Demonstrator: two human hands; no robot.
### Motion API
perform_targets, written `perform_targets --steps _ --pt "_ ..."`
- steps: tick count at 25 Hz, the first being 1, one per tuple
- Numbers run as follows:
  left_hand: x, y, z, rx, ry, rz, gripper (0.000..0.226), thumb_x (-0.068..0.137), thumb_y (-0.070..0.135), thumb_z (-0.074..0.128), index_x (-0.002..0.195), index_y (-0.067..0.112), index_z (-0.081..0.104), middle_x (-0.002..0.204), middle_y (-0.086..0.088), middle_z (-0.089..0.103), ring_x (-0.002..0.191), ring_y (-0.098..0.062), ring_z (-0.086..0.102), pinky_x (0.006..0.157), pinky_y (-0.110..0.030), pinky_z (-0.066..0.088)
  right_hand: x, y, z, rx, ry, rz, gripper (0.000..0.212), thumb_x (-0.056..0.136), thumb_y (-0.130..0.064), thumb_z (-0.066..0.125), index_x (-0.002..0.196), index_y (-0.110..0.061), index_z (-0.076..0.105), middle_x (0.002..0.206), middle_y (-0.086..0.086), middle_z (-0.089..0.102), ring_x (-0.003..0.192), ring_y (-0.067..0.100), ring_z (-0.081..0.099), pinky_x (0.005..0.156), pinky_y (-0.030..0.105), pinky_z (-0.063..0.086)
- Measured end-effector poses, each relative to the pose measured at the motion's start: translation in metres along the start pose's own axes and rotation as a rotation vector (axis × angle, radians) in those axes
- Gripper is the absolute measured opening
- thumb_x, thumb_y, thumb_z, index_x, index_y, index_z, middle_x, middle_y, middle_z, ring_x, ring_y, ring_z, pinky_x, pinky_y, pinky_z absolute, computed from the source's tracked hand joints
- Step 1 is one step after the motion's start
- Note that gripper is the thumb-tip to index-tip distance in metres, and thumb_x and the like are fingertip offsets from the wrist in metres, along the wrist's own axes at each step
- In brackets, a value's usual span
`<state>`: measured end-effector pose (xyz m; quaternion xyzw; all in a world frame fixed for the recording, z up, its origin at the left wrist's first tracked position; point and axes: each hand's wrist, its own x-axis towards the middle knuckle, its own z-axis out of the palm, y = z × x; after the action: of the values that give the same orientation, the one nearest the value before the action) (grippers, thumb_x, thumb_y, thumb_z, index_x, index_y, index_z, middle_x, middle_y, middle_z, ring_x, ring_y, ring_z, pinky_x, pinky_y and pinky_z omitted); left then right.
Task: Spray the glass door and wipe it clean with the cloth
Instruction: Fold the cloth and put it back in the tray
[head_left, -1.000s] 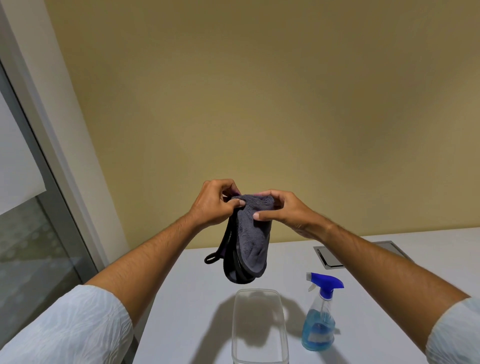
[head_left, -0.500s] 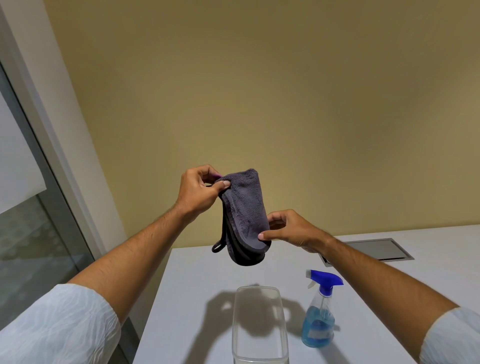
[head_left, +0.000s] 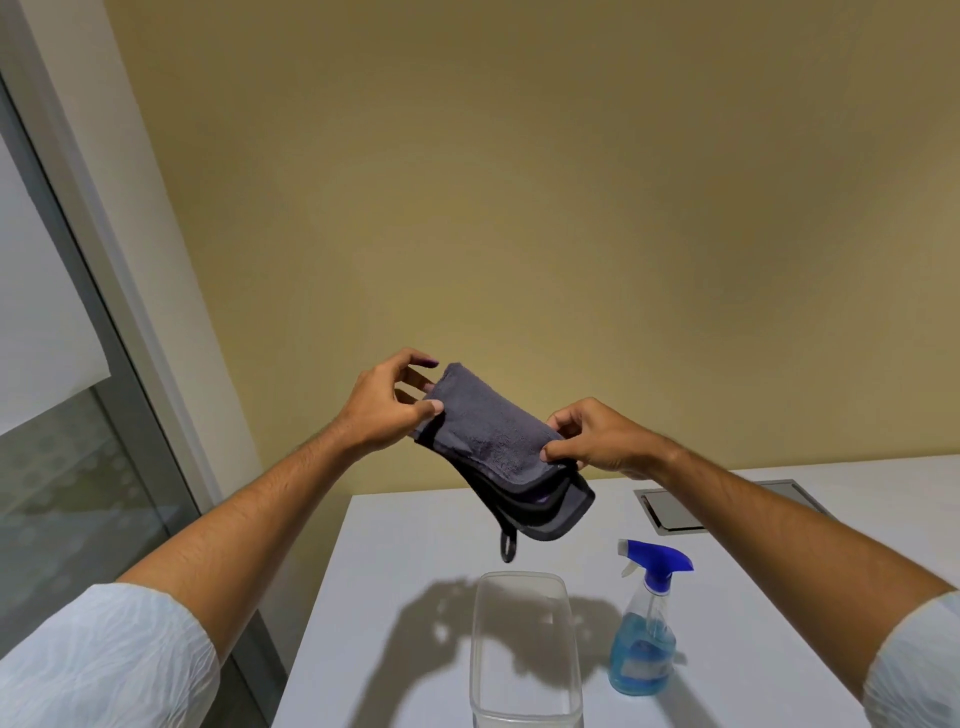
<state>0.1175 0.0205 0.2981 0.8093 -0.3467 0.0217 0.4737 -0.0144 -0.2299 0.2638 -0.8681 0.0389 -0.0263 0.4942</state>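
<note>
Cloth (head_left: 496, 441), dark grey and folded into layers, hangs in the air between both hands above the white bench (head_left: 415, 561), tilted so its upper end is at the left and its lower end droops toward the right. Left hand (head_left: 387, 402) is raised with the forearm reaching up from the lower left; thumb and forefinger pinch the cloth's upper end while the other fingers curl loosely behind it. Right hand (head_left: 592, 439) sits lower, forearm coming in from the lower right, thumb and fingers nipping the cloth's lower edge. A small loop dangles from the cloth's bottom corner.

How many layers the cloth has is hard to tell. A clear container (head_left: 524, 649) near the bench's front edge is cut off by the frame. Spray bottle (head_left: 644, 623), blue-topped with blue liquid, stands just right of the container, well below the right hand. Glass door (head_left: 67, 499) runs along the left, beyond the bench's left edge, only partly in view.
</note>
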Motion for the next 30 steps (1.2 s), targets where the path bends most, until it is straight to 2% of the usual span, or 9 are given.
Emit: perform_targets --steps 2,5,9,12,15,18,24,27,30 --pt "-0.001 -0.002 0.000 0.093 -0.048 0.029 0.052 0.067 0.043 0.071 0.116 0.037 0.058 0.096 0.002 0.067 0.075 -0.017 0.065 0.068 -0.034 0.055 0.002 -0.004 -0.005 -0.047 -0.025 0.013 0.015 0.082 -0.003 0.070 0.087 0.011 0.066 0.072 0.010 0.062 0.066 0.014 0.056 0.057 0.024 0.045" --pt "-0.003 -0.003 0.000 0.181 -0.109 0.069 0.048 0.068 0.055 0.068 0.113 0.038 0.062 0.088 0.003 0.064 0.064 -0.011 0.060 0.066 -0.028 0.052 0.002 -0.009 -0.011 -0.103 -0.059 0.033 0.011 0.080 -0.002 0.072 0.089 0.005 0.071 0.077 0.011 0.070 0.070 0.017 0.063 0.062 0.028 0.050" --pt "-0.005 -0.007 0.006 0.231 -0.164 0.045 0.026 0.069 0.044 0.074 0.089 0.029 0.066 0.078 0.002 0.067 0.066 -0.017 0.062 0.065 -0.031 0.052 -0.001 -0.015 -0.017 -0.182 -0.066 0.043 0.011 0.078 0.000 0.073 0.089 0.001 0.073 0.080 0.011 0.075 0.070 0.015 0.068 0.064 0.027 0.055" --pt "-0.006 -0.012 0.011 0.256 -0.169 0.028 0.019 0.073 0.029 0.080 0.083 0.021 0.066 0.064 0.006 0.062 0.056 -0.009 0.052 0.060 -0.025 0.044 -0.002 -0.018 -0.019 -0.218 -0.021 0.039 0.012 0.076 -0.001 0.076 0.088 0.000 0.074 0.087 0.017 0.075 0.071 0.016 0.068 0.070 0.034 0.058" --pt "-0.008 -0.015 0.015 0.275 -0.144 0.028 0.016 0.072 0.024 0.081 0.078 0.021 0.066 0.064 0.007 0.060 0.058 -0.007 0.050 0.059 -0.024 0.042 -0.002 -0.016 -0.017 -0.247 0.005 0.053 0.013 0.074 -0.004 0.078 0.086 -0.001 0.074 0.088 0.018 0.075 0.070 0.015 0.067 0.073 0.037 0.058" --pt "-0.013 -0.022 0.026 0.312 -0.103 0.007 0.015 0.068 0.024 0.080 0.073 0.018 0.067 0.070 -0.003 0.066 0.063 -0.012 0.052 0.060 -0.027 0.044 -0.003 -0.010 -0.008 -0.307 0.054 0.082 0.014 0.071 -0.007 0.080 0.083 -0.004 0.075 0.086 0.016 0.075 0.067 0.012 0.064 0.068 0.033 0.056" --pt "-0.037 -0.049 0.060 0.323 -0.107 -0.051 0.013 0.067 0.018 0.073 0.074 0.017 0.063 0.061 -0.001 0.063 0.055 -0.012 0.050 0.052 -0.027 0.044 -0.009 0.013 0.021 -0.369 0.101 0.187 0.006 0.071 -0.009 0.078 0.071 -0.013 0.074 0.069 -0.002 0.071 0.063 0.005 0.064 0.049 0.012 0.045" --pt "-0.048 -0.063 0.076 0.340 -0.108 -0.094 0.013 0.065 0.015 0.070 0.074 0.018 0.061 0.059 0.001 0.062 0.055 -0.012 0.052 0.050 -0.021 0.039 -0.008 0.032 0.040 -0.375 0.155 0.237 0.009 0.068 -0.010 0.077 0.063 -0.015 0.072 0.061 -0.004 0.067 0.058 0.006 0.060 0.048 0.015 0.042" --pt "-0.061 -0.080 0.096 0.339 -0.061 -0.151 0.010 0.065 0.013 0.066 0.072 0.017 0.061 0.059 0.000 0.062 0.056 -0.016 0.052 0.048 -0.019 0.036 -0.003 0.057 0.062 -0.365 0.229 0.300 0.003 0.066 -0.012 0.073 0.064 -0.010 0.073 0.066 0.001 0.070 0.063 0.014 0.061 0.053 0.022 0.044"
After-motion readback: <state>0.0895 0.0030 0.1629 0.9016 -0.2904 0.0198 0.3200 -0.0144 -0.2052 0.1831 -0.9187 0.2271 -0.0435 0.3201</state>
